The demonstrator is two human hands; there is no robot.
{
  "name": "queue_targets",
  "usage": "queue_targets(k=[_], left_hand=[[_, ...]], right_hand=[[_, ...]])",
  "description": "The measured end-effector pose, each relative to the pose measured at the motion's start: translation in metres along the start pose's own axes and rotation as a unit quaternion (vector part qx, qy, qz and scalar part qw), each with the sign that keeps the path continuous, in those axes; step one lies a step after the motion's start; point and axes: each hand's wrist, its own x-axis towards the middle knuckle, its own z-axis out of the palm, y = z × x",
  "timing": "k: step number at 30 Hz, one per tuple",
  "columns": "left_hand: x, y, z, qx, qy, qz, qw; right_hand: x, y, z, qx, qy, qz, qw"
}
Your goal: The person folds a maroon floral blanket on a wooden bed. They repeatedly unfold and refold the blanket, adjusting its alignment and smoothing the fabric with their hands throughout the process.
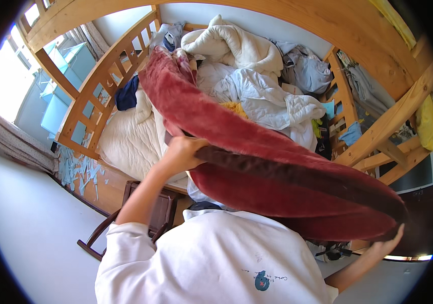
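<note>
A red plush blanket (pixel 216 114) with a dark brown border stretches diagonally across my view, raised between my hands. My left hand (pixel 186 152) grips the brown edge near the middle of the picture. At the lower right my right hand (pixel 389 243) holds the corner at the blanket's other end. The blanket's far part reaches up to the back left of the lower bunk, and its near part hangs in front of my chest. Behind it lie a white quilt (pixel 258 89) and a thick cream quilt (pixel 239 43), both crumpled.
A wooden bunk bed frame (pixel 387 117) surrounds the bedding, its upper rail (pixel 209 4) overhead. A dark wooden chair (pixel 159 207) stands by my left arm. Torn light-blue scraps (pixel 78 167) litter the floor at left. Grey clothes (pixel 307 68) and a navy cloth (pixel 127 93) lie on the bed.
</note>
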Motion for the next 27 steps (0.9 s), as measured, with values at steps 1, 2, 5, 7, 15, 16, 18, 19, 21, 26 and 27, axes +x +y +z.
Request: queue_targets(k=[1, 2, 5, 7, 15, 16, 18, 19, 21, 26, 27], left_hand=[[0.006, -0.017, 0.029, 0.011, 0.003, 0.016, 1.0], [0.011, -0.032, 0.055, 0.011, -0.012, 0.009, 1.0], [0.011, -0.059, 0.102, 0.001, -0.112, -0.052, 0.992], [0.001, -0.09, 0.131, 0.015, -0.167, -0.033, 0.985], [-0.064, -0.214, 0.174, -0.088, -0.089, -0.027, 0.992], [-0.065, -0.226, 0.179, -0.119, -0.051, -0.044, 0.991], [-0.066, -0.254, 0.193, -0.106, -0.07, -0.145, 0.981], [-0.066, -0.263, 0.195, -0.091, -0.082, -0.195, 0.973], [-0.068, -0.276, 0.195, -0.057, -0.079, -0.25, 0.963], [-0.07, -0.294, 0.201, -0.14, 0.064, -0.307, 0.939], [-0.065, -0.293, 0.199, -0.161, 0.088, -0.329, 0.926]], right_hand=[[-0.003, 0.014, 0.004, 0.041, -0.035, 0.059, 0.997], [-0.008, 0.029, 0.008, 0.019, -0.047, 0.037, 0.998], [-0.036, 0.059, 0.03, -0.011, -0.085, 0.018, 0.996], [-0.059, 0.043, 0.056, -0.036, -0.007, 0.004, 0.999], [-0.115, -0.01, 0.113, -0.069, 0.198, -0.121, 0.97], [-0.113, -0.02, 0.104, -0.012, 0.14, -0.086, 0.986], [-0.112, -0.029, 0.082, -0.046, 0.093, -0.142, 0.984], [-0.12, -0.027, 0.09, -0.059, 0.074, -0.162, 0.982], [-0.131, -0.029, 0.107, -0.02, 0.125, -0.112, 0.986], [-0.143, -0.03, 0.116, -0.03, 0.125, -0.128, 0.983], [-0.144, -0.03, 0.117, -0.03, 0.125, -0.134, 0.983]])
